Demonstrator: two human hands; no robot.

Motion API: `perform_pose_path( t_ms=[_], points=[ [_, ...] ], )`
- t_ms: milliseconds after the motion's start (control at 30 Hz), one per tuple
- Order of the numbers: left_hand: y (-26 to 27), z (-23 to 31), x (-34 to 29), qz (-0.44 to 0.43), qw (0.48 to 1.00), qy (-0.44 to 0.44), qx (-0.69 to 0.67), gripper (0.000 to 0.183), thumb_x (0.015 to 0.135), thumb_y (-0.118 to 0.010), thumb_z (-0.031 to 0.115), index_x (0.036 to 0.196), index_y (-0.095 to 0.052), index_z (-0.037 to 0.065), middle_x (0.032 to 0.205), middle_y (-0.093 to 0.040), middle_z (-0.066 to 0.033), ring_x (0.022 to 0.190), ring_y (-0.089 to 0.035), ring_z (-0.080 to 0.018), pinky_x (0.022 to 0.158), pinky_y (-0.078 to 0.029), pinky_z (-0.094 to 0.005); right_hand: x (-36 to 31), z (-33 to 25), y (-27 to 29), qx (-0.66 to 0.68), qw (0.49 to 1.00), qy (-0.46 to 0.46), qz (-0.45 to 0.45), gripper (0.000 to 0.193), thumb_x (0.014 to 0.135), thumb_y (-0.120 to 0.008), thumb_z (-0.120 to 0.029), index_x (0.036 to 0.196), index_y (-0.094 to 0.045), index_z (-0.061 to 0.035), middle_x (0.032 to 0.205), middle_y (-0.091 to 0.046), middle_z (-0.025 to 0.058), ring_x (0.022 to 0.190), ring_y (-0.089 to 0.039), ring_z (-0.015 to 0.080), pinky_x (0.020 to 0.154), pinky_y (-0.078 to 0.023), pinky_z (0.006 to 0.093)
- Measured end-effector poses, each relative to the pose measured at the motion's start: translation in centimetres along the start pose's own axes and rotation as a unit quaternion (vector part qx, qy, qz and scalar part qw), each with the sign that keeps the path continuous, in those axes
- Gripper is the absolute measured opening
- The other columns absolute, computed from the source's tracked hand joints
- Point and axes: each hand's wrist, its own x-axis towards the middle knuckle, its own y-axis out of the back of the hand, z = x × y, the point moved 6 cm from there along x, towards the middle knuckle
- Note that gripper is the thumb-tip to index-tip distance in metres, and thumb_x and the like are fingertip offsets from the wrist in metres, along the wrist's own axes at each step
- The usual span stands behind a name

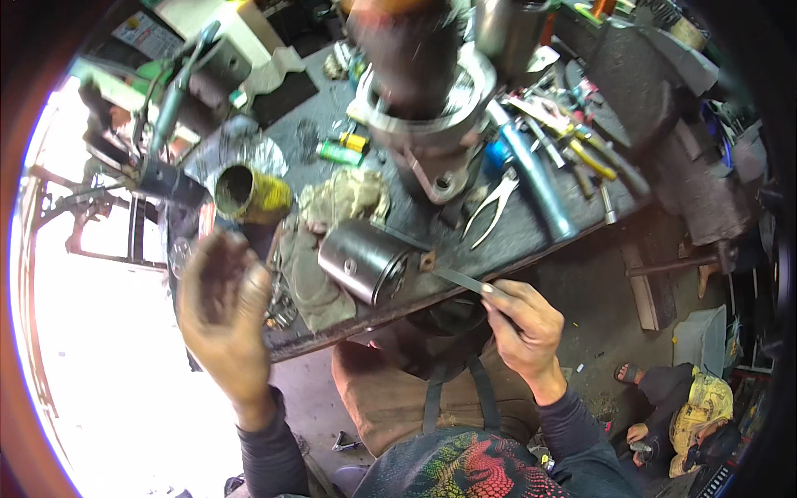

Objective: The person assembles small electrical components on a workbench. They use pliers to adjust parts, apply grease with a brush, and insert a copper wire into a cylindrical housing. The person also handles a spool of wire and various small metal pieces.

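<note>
My right hand (pixel 527 324) pinches a thin flat metal strip (pixel 461 280) between thumb and fingers. The strip's far end reaches a small brown square piece (pixel 427 261) beside a black metal cylinder (pixel 357 256). That cylinder lies on its side on a grubby glove or rag (pixel 314 286) near the table's front edge. Raised left of it, my left hand (pixel 222 311) is somewhat blurred, its fingers curved and its thumb apart, with nothing visible in it. A second dirty cloth (pixel 349 197) lies just behind the cylinder.
A large metal housing (pixel 423 137) stands mid-table behind the cylinder. White-handled pliers (pixel 496 207), a steel tube (pixel 535 178) and several hand tools lie right of it. A yellow-sided hollow tube (pixel 270 195) sits left. Another person (pixel 693 415) crouches at lower right.
</note>
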Motion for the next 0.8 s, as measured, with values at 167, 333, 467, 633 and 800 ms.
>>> perform_pose_path(
  t_ms=[167, 333, 467, 633, 800],
  points=[
    [-5.4, 3.4, -3.8, -0.127, 0.98, 0.15, 0.017, 0.052, 0.087, -0.084, -0.002, 0.135, -0.065, -0.004, 0.116, -0.071, -0.0091, 0.099, -0.069, -0.015, 0.09, -0.058, -0.0295, 4.5, -0.7, 11.1, -0.022, 0.983, -0.091, 0.16, 0.019, 0.088, -0.077, 0.006, 0.107, -0.078, 0.0019, 0.099, -0.078, 0.0145, 0.087, -0.077, 0.0248, 0.08, -0.06, 0.0326],
    [-13.4, 7.6, -9.4, -0.321, 0.883, 0.336, 0.062, 0.048, 0.089, -0.084, -0.001, 0.134, -0.068, 0.001, 0.104, -0.075, -0.0039, 0.085, -0.068, -0.0055, 0.076, -0.057, -0.021, 13.0, 4.6, 15.0, -0.036, 0.962, -0.134, 0.234, 0.019, 0.092, -0.076, -0.006, 0.11, -0.078, -0.0008, 0.104, -0.078, 0.0183, 0.093, -0.077, 0.0325, 0.083, -0.06, 0.0383],
    [-19.5, 13.2, -9.0, -0.433, 0.878, 0.171, 0.113, 0.047, 0.091, -0.085, 0.013, 0.134, -0.07, 0.003, 0.111, -0.08, -0.0142, 0.1, -0.078, -0.0202, 0.088, -0.06, -0.0318, 18.0, 7.6, 11.7, -0.068, 0.985, -0.084, 0.138, 0.022, 0.089, -0.075, -0.006, 0.111, -0.076, -0.0042, 0.103, -0.076, 0.0175, 0.094, -0.073, 0.0372, 0.087, -0.058, 0.0464],
    [-24.7, 16.1, -7.4, -0.437, 0.876, 0.192, 0.07, 0.047, 0.089, -0.085, 0.006, 0.133, -0.069, -0.001, 0.111, -0.08, -0.0108, 0.099, -0.075, -0.0156, 0.092, -0.058, -0.0303, 17.1, 7.5, 12.3, -0.14, 0.986, -0.076, 0.057, 0.03, 0.09, -0.073, -0.014, 0.119, -0.075, -0.0062, 0.127, -0.071, 0.0172, 0.12, -0.064, 0.0367, 0.105, -0.049, 0.0484],
    [-34.5, 20.9, -8.1, -0.57, 0.76, 0.259, -0.174, 0.056, 0.098, -0.078, 0.008, 0.148, -0.057, -0.005, 0.128, -0.072, -0.0164, 0.115, -0.07, -0.0204, 0.101, -0.057, -0.0357, 5.8, 5.9, 19.7, 0.052, 0.989, -0.134, -0.04, 0.014, 0.099, -0.067, -0.019, 0.094, -0.064, -0.0058, 0.092, -0.066, 0.0154, 0.092, -0.066, 0.0403, 0.083, -0.051, 0.0533]
  ],
)
